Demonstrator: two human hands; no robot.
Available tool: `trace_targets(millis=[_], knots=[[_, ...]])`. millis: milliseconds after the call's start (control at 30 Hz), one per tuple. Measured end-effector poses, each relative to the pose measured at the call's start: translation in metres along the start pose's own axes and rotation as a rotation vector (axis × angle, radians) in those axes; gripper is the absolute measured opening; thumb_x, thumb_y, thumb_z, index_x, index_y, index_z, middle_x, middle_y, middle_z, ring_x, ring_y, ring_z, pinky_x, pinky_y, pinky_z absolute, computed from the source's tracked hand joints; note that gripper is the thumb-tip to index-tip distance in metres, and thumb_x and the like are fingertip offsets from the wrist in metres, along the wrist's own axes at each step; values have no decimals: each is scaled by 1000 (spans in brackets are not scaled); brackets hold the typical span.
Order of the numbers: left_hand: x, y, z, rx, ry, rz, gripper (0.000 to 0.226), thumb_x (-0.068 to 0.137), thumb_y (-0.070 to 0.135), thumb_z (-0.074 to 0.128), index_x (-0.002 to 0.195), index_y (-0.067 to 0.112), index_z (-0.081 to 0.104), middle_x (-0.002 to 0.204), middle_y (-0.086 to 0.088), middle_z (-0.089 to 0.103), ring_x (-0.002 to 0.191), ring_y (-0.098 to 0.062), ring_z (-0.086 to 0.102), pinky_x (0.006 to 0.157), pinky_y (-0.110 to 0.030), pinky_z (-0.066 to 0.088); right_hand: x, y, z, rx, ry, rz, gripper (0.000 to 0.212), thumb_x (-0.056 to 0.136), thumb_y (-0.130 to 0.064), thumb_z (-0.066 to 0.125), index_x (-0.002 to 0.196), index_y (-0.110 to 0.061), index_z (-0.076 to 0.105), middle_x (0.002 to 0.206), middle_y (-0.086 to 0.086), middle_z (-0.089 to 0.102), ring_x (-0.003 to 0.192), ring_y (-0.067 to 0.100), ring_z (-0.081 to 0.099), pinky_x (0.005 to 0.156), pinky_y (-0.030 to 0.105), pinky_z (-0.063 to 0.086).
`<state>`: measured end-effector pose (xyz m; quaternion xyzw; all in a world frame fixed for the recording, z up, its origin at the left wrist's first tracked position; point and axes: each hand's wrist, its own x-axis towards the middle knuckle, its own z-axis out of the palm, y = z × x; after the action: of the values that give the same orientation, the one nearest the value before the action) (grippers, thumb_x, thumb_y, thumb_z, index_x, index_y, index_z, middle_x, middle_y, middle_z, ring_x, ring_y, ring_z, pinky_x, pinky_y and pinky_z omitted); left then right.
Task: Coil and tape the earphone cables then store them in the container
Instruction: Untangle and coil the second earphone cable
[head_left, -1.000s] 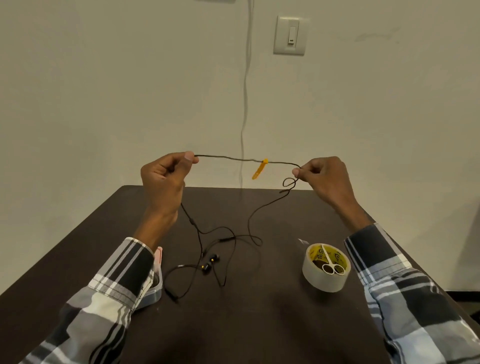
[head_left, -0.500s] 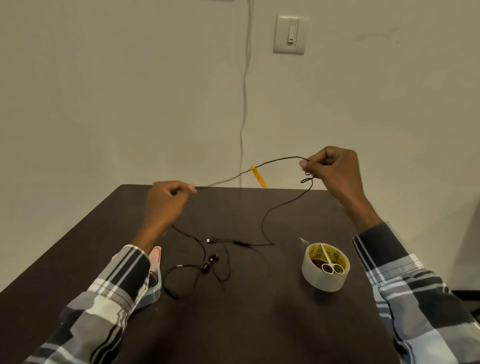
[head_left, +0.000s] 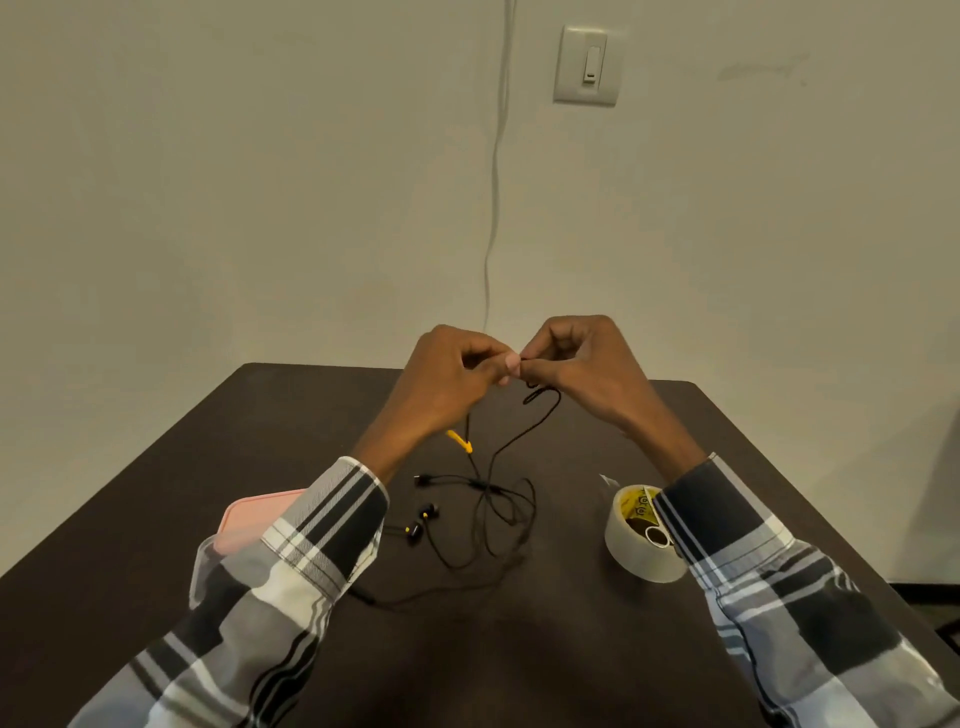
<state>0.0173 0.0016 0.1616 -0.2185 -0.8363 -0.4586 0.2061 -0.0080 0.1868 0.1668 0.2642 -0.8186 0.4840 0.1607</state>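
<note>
A thin black earphone cable (head_left: 511, 441) hangs from both hands down to the dark table (head_left: 519, 649). My left hand (head_left: 452, 379) and my right hand (head_left: 576, 364) meet above the table's far half, fingertips together, each pinching the cable. A small loop dangles below my right hand. A yellow tag (head_left: 460, 440) on the cable hangs under my left hand. The two black earbuds (head_left: 422, 521) lie on the table among loose cable loops. A clear tape roll (head_left: 644, 535) with small scissors inside stands at the right. A pink-lidded container (head_left: 244, 525) sits at the left, partly behind my sleeve.
A light wall with a switch plate (head_left: 587, 65) and a thin wire (head_left: 496, 171) running down it stands behind the table. The table's far edge lies just beyond my hands.
My hands, first stretched wide apart with the cable taut between them, have come together at the middle. The yellow tag dropped below my left hand and the cable between them went slack.
</note>
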Motion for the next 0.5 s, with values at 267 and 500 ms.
trace_targets(millis=[267,500], knots=[[4,-1,-3,-14,128,-40,16,94,22,65,80,18,73,63,8,62,49,-3,49,53,-18,43,-10,14,-3,67,-220,111,22,90,-30,73,90,-8,74,78,11,74,66,12,66,69,28,56],[5,1,-9,-83,191,-50,15,93,21,67,80,16,75,63,7,62,53,-6,49,52,-17,38,-22,17,5,362,-371,229,31,100,-32,55,108,-9,75,93,9,77,88,19,73,77,28,59]])
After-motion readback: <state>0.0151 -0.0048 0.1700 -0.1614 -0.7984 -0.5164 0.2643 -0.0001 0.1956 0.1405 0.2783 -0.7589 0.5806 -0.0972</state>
